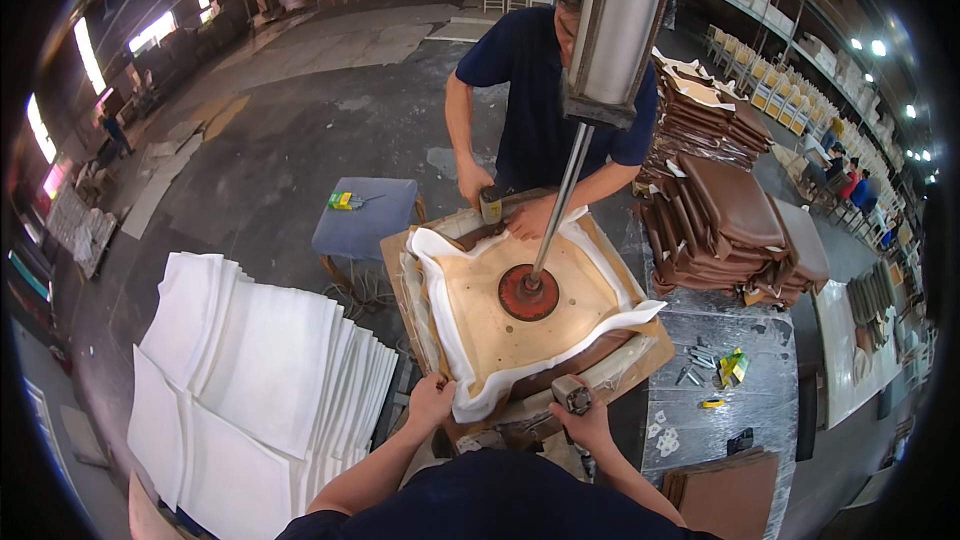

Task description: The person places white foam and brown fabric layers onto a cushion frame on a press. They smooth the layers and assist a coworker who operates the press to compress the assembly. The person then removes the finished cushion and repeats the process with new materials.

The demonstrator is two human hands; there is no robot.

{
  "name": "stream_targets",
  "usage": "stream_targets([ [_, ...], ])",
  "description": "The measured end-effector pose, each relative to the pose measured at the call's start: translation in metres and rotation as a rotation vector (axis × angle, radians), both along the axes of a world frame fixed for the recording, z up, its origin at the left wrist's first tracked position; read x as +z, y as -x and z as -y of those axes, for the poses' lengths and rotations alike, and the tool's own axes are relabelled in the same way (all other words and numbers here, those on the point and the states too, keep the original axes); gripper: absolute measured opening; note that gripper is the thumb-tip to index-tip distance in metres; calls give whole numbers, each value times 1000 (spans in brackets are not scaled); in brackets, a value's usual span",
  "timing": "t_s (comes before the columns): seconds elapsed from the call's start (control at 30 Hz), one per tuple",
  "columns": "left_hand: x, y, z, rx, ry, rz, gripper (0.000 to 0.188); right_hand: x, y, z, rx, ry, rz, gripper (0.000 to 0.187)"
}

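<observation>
A wooden seat panel lies in front of me, with white padding folded up round its edges and brown upholstery cover showing at the near side. From above, a red round press foot on a metal rod bears down on the panel's middle. My left hand is closed on the padding at the near left corner; its fingertips are partly hidden. My right hand grips a staple gun by the near edge. Across from me, a co-worker's hand holds another staple gun; their other hand presses the far edge.
White foam sheets are stacked at left. A blue-topped stool holds a small yellow-green box. At right, a plastic-covered table carries staple strips, brown cushions and brown sheets. The press cylinder hangs before the co-worker.
</observation>
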State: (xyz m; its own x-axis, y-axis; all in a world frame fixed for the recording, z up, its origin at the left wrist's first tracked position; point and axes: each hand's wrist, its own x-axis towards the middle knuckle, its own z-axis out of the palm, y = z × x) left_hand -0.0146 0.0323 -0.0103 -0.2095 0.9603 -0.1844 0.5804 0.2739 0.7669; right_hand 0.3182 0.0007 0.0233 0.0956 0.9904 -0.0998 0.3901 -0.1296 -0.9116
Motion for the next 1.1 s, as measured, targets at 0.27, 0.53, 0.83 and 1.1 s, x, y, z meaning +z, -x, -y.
stream_targets([
  [0.27,-3,0,0,23,-6,33,33,1,2,-1,0,-16,1,68],
  [0.53,-3,1,-3,41,-9,48,33,-9,1,0,-23,90,-80,70],
  [0.83,-1,2,-4,42,8,47,33,-6,2,0,-8,68,-76,69],
  [1.1,-2,2,-5,33,18,30,33,-1,3,0,-19,108,-70,69],
])
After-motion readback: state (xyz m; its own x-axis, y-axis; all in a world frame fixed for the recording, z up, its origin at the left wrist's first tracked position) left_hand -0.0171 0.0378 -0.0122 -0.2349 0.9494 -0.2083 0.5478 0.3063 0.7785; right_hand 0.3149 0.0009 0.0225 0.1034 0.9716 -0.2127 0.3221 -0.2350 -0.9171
